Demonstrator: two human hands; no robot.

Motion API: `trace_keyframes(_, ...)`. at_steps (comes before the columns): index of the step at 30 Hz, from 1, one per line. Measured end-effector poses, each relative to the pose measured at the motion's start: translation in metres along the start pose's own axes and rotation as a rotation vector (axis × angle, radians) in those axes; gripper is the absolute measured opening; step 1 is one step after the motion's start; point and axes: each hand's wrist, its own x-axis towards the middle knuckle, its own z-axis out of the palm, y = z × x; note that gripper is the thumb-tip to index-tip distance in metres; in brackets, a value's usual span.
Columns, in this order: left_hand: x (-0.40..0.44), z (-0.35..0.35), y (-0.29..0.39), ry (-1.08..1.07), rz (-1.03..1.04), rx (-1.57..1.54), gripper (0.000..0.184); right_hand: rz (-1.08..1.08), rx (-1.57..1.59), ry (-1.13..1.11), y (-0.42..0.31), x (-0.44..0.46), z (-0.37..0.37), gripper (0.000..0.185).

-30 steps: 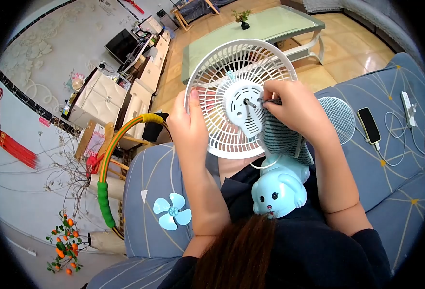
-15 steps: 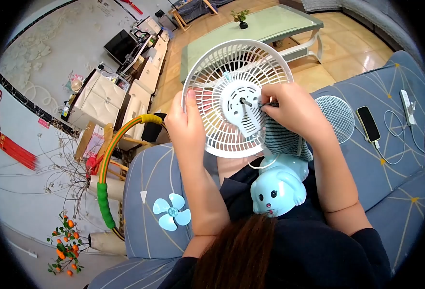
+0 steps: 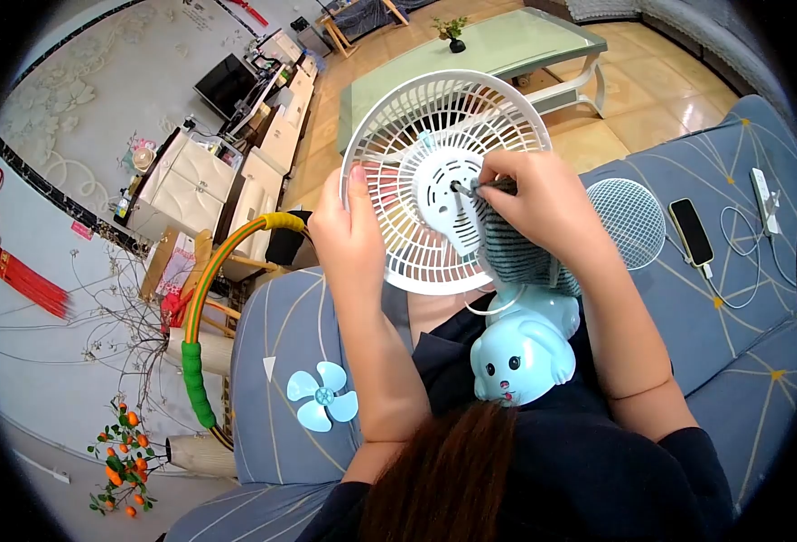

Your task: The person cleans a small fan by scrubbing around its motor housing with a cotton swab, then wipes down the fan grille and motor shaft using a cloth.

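Partly hidden, left hand point(image 3: 353, 230) around fan guard point(image 3: 416, 258); right hand point(image 3: 540, 200) tight on cloth point(image 3: 517, 253).

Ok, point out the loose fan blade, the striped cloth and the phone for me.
Fan blade point(image 3: 324, 397): head view, on its central hub.
Striped cloth point(image 3: 522, 256): head view, on its hanging folds.
Phone point(image 3: 691, 232): head view, mid-screen.

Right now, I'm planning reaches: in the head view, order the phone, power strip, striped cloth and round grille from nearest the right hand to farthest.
1. Striped cloth, in the right hand.
2. Round grille, to its right.
3. Phone, right of the grille.
4. Power strip, far right.
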Motion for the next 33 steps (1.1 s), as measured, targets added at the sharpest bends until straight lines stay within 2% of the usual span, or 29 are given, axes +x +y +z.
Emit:
trace_keyframes(4,-0.001,-0.001,0.004,-0.004,-0.022,-0.013,0.028,0.005,-0.002,0.067,-0.001,0.001,0.006,0.009)
trace_keyframes(7,0.000,0.000,-0.002,-0.003,-0.017,-0.012,0.028,0.033,-0.011,-0.123,-0.001,0.001,0.004,0.009)
trace_keyframes(11,0.000,0.000,-0.003,0.004,-0.018,-0.013,0.028,-0.071,-0.058,-0.299,0.006,-0.002,0.005,0.010)
trace_keyframes(17,0.000,-0.003,-0.002,0.013,-0.036,0.007,0.027,0.024,-0.007,-0.083,-0.008,0.000,0.007,0.010)
trace_keyframes(23,-0.001,-0.006,-0.007,-0.007,-0.046,0.030,0.027,0.024,-0.006,-0.171,-0.002,-0.004,0.022,0.014)
trace_keyframes(30,-0.001,-0.004,-0.002,0.004,-0.052,0.026,0.026,0.118,0.027,0.027,-0.001,-0.001,0.020,0.017)
trace_keyframes(33,-0.002,-0.001,0.002,0.017,-0.014,0.020,0.026,0.127,0.028,0.017,-0.005,-0.003,0.023,0.018)
